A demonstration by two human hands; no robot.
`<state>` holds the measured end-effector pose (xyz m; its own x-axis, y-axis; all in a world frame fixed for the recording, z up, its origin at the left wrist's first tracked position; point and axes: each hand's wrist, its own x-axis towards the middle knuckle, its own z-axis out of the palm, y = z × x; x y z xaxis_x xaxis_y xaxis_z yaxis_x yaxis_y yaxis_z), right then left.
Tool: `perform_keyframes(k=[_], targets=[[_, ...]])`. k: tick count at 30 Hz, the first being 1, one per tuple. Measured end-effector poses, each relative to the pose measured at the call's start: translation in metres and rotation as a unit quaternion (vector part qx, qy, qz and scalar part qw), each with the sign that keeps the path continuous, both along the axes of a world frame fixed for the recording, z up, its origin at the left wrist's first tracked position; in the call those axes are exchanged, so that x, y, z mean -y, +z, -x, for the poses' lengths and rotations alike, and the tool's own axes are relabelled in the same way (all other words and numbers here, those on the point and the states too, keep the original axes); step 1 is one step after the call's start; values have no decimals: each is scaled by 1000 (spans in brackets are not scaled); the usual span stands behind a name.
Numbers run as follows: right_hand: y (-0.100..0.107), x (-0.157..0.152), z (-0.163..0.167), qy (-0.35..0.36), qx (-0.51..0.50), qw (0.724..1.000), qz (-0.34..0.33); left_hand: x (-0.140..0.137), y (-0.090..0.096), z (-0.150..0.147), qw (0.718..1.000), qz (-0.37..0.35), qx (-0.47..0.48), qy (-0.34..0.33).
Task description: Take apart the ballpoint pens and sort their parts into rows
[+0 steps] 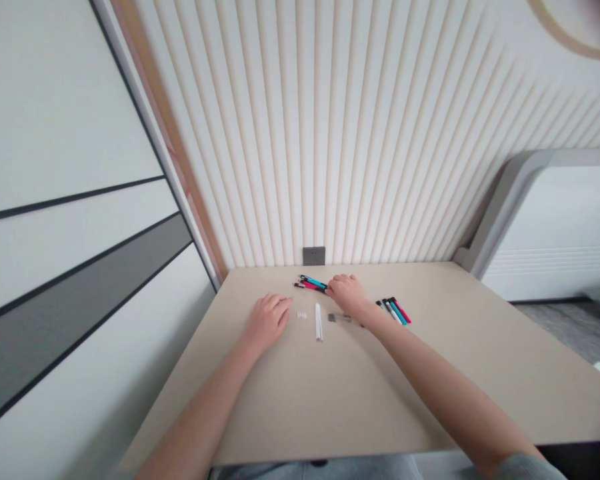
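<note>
My left hand lies on the table with its fingers stretched forward and nothing in them. Just right of its fingertips is a small row of tiny white pieces. My right hand is closed at the right end of a small bunch of pen barrels in blue, pink and black. Its fingers cover that end, so how many they grip is hidden. Between the hands lie slim white sticks, side by side. Small metallic, spring-like parts lie below my right wrist.
Beyond my right forearm, several short pen parts in black, white, blue and red lie in a row. The beige table meets a ribbed wall with a dark socket. A cabinet borders the left, a bed headboard the right.
</note>
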<state>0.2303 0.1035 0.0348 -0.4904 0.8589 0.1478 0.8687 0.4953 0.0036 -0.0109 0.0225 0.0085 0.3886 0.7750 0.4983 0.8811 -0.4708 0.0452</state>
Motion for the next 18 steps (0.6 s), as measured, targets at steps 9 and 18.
perform_keyframes(k=[9, 18], targets=[[-13, 57, -46, 111, -233, 966, -21, -2, 0, -1, 999, -13, 16, -40], [-27, 61, -55, 61, -408, 906, 89, 0, 6, -7, 993, -49, -4, -109]])
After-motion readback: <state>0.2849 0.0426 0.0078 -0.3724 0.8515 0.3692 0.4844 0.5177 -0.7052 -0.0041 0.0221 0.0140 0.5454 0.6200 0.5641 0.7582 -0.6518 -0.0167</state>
